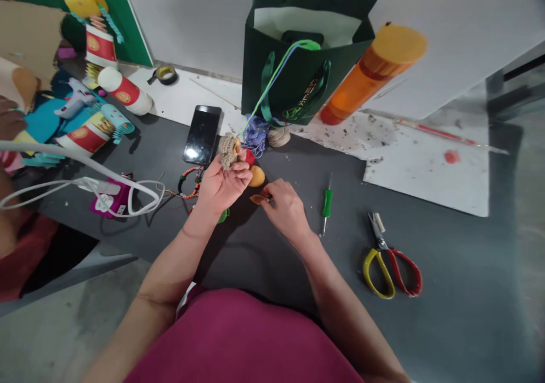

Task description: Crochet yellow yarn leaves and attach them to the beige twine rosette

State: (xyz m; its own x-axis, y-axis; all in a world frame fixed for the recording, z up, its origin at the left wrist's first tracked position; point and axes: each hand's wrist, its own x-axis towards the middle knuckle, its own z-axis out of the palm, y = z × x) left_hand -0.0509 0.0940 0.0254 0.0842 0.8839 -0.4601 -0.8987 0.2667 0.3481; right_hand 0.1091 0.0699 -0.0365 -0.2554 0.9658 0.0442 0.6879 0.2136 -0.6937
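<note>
Head view looks down on a dark grey mat (259, 269), with both forearms reaching in from the bottom edge. The left hand (223, 185) is cupped palm up, its fingers curled narrow to hold a small crocheted twine piece (229, 150) up at the fingertips, where it stays raised off the mat. The right hand (286, 210) is also narrow, with thumb and fingers pinching a small orange-brown scrap (259, 199) just beside the left hand, so the 2 hands work close together. A small red piece (250, 156) and an orange ball (256, 176) sit just past the left fingers. Behind them lie purple yarn (255, 135), a twine ball (279, 137), a phone (202, 134) and a beaded string (189, 181). A green-handled tool (327, 203) and scissors (389, 264) lie to the right, their handles turned toward the person and within easy reach. A green paper bag (304, 54) and an orange bottle (372, 74) rest further back. To the left are paper-cup crafts (100, 45), a glue gun (76, 99) and a white cable (85, 173). Another person's hand (11, 119) shows at the left edge.
</note>
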